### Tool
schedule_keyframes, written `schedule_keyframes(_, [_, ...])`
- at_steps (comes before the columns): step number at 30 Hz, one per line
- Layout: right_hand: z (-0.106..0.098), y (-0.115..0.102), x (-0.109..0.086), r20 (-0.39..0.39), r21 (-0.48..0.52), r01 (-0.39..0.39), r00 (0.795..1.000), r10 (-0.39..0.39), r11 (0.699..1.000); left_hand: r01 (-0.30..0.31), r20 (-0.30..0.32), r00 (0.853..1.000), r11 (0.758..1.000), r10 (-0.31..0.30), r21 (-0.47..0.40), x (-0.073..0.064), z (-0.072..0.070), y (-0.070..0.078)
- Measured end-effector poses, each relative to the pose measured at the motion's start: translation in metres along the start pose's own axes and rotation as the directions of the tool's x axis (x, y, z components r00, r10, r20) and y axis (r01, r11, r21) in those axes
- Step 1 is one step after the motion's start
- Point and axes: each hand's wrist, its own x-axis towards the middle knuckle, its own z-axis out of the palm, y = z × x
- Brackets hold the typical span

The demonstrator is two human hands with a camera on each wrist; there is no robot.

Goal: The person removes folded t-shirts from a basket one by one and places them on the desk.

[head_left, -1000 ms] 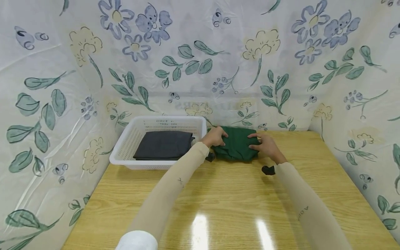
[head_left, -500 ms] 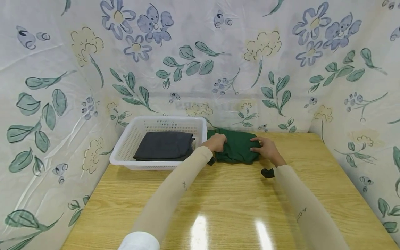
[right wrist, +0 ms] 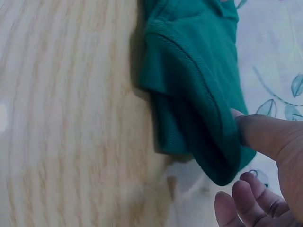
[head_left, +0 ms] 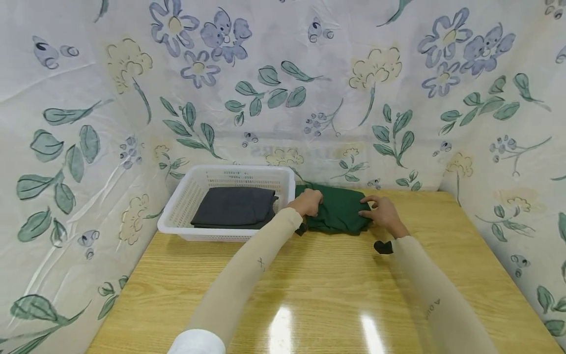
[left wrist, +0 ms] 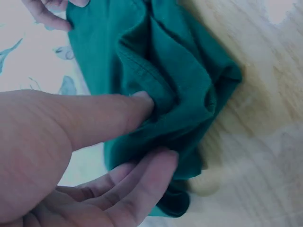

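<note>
A folded green garment [head_left: 342, 209] lies at the back of the table, right beside the basket; its exact kind cannot be told. At its left end my left hand [head_left: 308, 202] holds it. The left wrist view shows a fold of the green cloth [left wrist: 189, 90] between the thumb and the curled fingers of that hand [left wrist: 109, 142]. My right hand [head_left: 382, 214] is at the garment's right end. In the right wrist view the thumb of this hand [right wrist: 270, 165] touches the cloth's edge [right wrist: 199, 94], while its other fingers stay apart from the cloth.
A white perforated plastic basket [head_left: 177, 223] stands at the back left, holding dark folded cloth [head_left: 234, 205]. The wooden table [head_left: 331, 285] stretches toward me. Flower-patterned sheeting [head_left: 265, 113] hangs behind and at both sides.
My left hand has come slightly nearer and its fingers have curled in; more of the garment's back left corner shows. The garment's right end and my right hand have shifted slightly right.
</note>
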Motion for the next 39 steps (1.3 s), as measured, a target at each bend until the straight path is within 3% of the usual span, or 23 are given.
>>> schedule_keyframes(5, [-0.005,0.0,-0.004,-0.006,0.013,0.0,1.0,0.0,1.0,-0.062,-0.035,0.998,0.997,0.06,-0.048,-0.002,-0.008,0.0])
schedule_keyframes(10, [-0.009,-0.004,-0.005,-0.018,0.03,0.057,0.998,-0.056,0.998,-0.144,-0.077,0.988,0.982,0.136,-0.121,-0.008,-0.018,-0.005])
schedule_keyframes(16, [-0.013,-0.017,-0.006,-0.012,0.035,0.106,0.994,-0.106,0.994,-0.169,-0.098,0.985,0.934,0.145,-0.314,-0.015,-0.03,-0.013])
schedule_keyframes(22, [-0.013,-0.032,-0.007,-0.032,0.024,0.154,0.988,-0.153,0.988,-0.223,-0.197,0.966,0.924,0.167,-0.311,-0.023,-0.042,-0.022])
schedule_keyframes(30, [-0.007,-0.054,-0.007,-0.06,0.032,0.177,0.983,-0.175,0.984,-0.255,-0.204,0.963,0.848,0.178,-0.464,-0.043,-0.053,-0.034])
schedule_keyframes(39, [0.001,-0.085,-0.005,-0.081,0.023,0.223,0.972,-0.221,0.975,-0.244,-0.252,0.958,0.858,0.14,-0.451,-0.059,-0.063,-0.053])
